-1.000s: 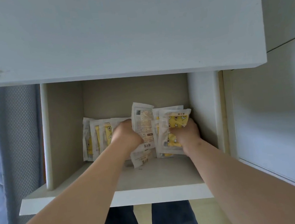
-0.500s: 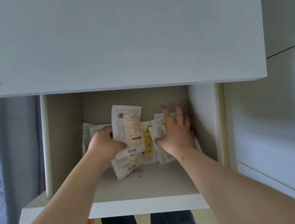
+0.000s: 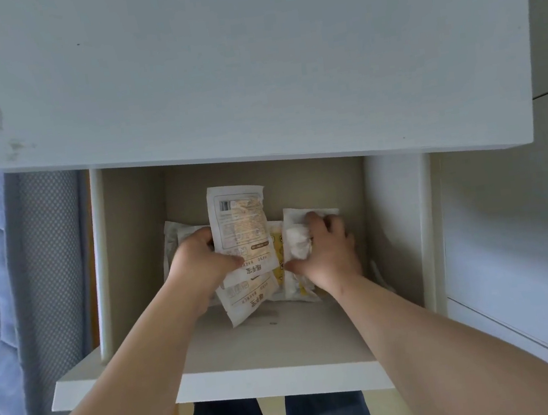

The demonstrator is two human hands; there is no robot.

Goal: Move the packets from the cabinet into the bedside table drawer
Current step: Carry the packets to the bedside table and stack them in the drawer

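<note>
Packets (image 3: pixel 249 300) lie bunched inside the pulled-out drawer (image 3: pixel 218 384) beneath the white tabletop (image 3: pixel 249 72), some flat, some leaning toward its far side. The left hand (image 3: pixel 200 268) pinches a printed packet (image 3: pixel 238 225) near its lower edge, thumb across the face. It holds the packet upright above the heap, probably to slot it in on edge so the row takes less room. The right hand (image 3: pixel 327 256) curls its fingers round a white packet (image 3: pixel 299 242), crumpling it slightly, seemingly to press the pile toward the middle. More packets peek out behind the left hand. This looks like tidying rather than carrying.
</note>
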